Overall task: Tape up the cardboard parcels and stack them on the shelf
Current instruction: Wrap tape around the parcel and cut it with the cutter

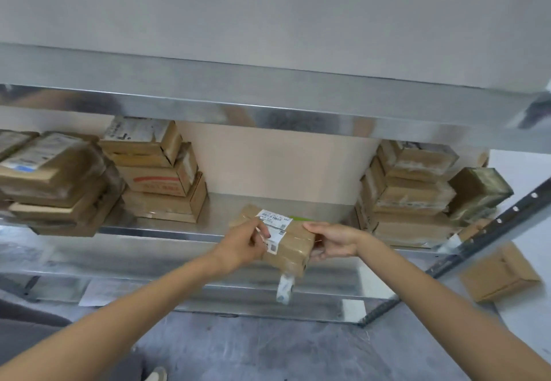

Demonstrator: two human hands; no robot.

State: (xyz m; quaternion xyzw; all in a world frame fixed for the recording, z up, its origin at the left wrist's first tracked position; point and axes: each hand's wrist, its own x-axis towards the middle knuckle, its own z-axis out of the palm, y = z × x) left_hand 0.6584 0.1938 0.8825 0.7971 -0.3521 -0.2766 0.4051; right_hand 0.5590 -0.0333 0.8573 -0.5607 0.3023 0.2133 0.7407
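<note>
In the middle of the frame, a small brown cardboard parcel (293, 245) with white paper labels on top is held at the front edge of the shiny grey metal shelf (167, 228). Its far end is over the shelf and its near end sticks out past the edge. I cannot tell if it rests on the shelf.

The left hand (241, 246) grips the parcel's left side, with its fingers curled onto the labels. The right hand (334, 242) holds the right side, thumb on top and fingers underneath. A white strip (284, 288) hangs down from the parcel's near end.

On the shelf, a pile of brown cardboard boxes (161, 178) stands at the left of the frame. Another pile of brown boxes (408, 193) stands at the right. The parcel is between them and touches neither. At the lower right, one flat brown cardboard box (501, 273) lies on the grey floor.
</note>
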